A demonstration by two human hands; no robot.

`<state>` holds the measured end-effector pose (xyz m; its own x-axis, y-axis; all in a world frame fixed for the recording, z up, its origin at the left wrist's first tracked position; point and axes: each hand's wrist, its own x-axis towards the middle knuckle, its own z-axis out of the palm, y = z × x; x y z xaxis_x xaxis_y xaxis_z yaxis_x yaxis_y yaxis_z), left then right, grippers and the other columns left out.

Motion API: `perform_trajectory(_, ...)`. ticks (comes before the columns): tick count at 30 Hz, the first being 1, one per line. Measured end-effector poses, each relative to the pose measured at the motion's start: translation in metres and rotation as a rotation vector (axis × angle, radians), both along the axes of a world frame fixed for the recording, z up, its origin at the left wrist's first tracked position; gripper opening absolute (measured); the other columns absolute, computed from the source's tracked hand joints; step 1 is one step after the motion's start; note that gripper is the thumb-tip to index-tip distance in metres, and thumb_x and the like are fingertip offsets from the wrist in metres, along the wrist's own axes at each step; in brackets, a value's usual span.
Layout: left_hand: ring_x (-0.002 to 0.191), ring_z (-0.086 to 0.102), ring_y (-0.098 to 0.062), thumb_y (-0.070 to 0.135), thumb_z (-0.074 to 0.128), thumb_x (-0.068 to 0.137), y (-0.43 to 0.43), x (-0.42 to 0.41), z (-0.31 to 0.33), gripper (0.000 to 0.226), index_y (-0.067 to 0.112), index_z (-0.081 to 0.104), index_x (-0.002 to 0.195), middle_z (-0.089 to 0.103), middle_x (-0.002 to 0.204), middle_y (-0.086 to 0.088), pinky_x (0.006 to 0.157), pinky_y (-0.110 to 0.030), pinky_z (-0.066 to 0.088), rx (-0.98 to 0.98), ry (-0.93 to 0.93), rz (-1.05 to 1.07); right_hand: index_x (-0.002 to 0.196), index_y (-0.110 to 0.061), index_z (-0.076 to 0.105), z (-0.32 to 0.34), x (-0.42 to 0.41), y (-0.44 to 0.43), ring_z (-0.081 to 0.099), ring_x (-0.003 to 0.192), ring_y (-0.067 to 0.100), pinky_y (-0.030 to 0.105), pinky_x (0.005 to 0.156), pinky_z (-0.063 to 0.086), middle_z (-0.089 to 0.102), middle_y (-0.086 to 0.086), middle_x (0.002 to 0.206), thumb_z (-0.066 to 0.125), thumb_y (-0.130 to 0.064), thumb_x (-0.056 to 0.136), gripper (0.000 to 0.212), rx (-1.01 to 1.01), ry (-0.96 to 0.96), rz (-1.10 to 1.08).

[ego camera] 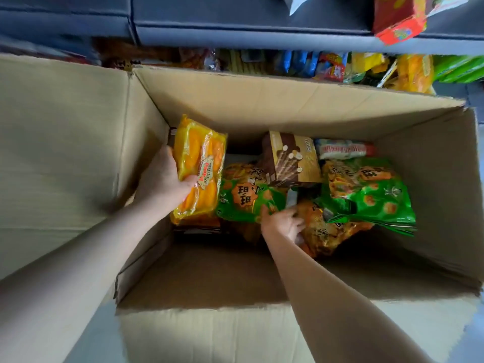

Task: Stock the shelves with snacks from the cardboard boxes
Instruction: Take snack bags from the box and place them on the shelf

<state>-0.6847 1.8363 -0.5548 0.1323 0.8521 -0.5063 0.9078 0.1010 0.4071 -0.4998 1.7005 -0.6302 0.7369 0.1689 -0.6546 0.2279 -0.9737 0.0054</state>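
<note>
The left hand (162, 179) clasps a glossy yellow packet (201, 158) with a red label, at nine o'clock inside the open cardboard box (262, 106). The right hand (281, 222), blurred, sits between a green bag (246, 200) and an orange bag (327, 231) near the centre; I cannot tell whether it grips either.

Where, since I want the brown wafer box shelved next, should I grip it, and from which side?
Probably across its two long side edges, from above: the brown wafer box lies face up atop the snack bags, rigid, with nothing covering it.
</note>
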Motion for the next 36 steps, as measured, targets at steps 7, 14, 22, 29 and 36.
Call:
perform_trajectory(7, 0.113, 0.058, -0.037, 0.037, 0.074, 0.086, -0.007, -0.009, 0.004, 0.056, 0.007, 0.042, 0.122, 0.056, 0.125, -0.015, 0.085, -0.044, 0.048, 0.015, -0.011, -0.078, 0.139, -0.01, 0.039, 0.004, -0.002, 0.041, 0.06, 0.115, 0.032, 0.042, 0.096, 0.053, 0.058, 0.011, 0.129, 0.078, -0.052, 0.078, 0.083, 0.206, 0.271, -0.386)
perform_trajectory(14, 0.108, 0.059, -0.033, 0.036, 0.074, 0.085, 0.0, -0.012, 0.027, 0.056, 0.011, 0.042, 0.124, 0.057, 0.125, -0.012, 0.079, -0.038, 0.047, 0.019, 0.015, -0.312, 0.136, -0.002, 0.051, 0.037, -0.005, 0.099, 0.063, 0.082, 0.017, 0.033, 0.081, 0.056, 0.061, 0.004, 0.095, 0.059, -0.023, 0.095, 0.046, 0.574, 0.527, -0.663)
perform_trajectory(22, 0.106, 0.061, -0.04, 0.034, 0.073, 0.086, 0.007, 0.017, -0.012, 0.056, 0.01, 0.041, 0.125, 0.056, 0.128, -0.014, 0.075, -0.04, 0.046, 0.035, 0.001, -0.302, 0.118, -0.01, 0.065, 0.021, 0.004, 0.041, 0.068, 0.091, 0.023, 0.031, 0.077, 0.058, 0.069, 0.006, 0.107, 0.051, -0.005, 0.096, 0.026, 0.467, 0.323, -0.665)
perform_trajectory(29, 0.11, 0.06, -0.038, 0.036, 0.075, 0.085, 0.015, 0.013, -0.045, 0.058, 0.012, 0.041, 0.125, 0.056, 0.127, -0.012, 0.084, -0.047, 0.05, 0.076, 0.0, -0.25, 0.155, -0.006, 0.02, -0.086, -0.003, 0.013, 0.027, 0.144, 0.04, 0.048, 0.119, 0.028, 0.023, 0.022, 0.158, 0.052, -0.013, 0.097, 0.067, -0.11, 0.088, 0.655)
perform_trajectory(36, 0.113, 0.058, -0.039, 0.035, 0.074, 0.085, 0.02, 0.017, -0.054, 0.057, 0.012, 0.04, 0.125, 0.055, 0.128, -0.012, 0.087, -0.048, 0.048, 0.086, -0.002, -0.248, 0.141, -0.003, 0.043, -0.108, -0.006, 0.04, 0.052, 0.125, 0.032, 0.041, 0.103, 0.043, 0.054, 0.016, 0.137, 0.054, -0.023, 0.096, 0.05, -0.195, 0.014, 0.634)
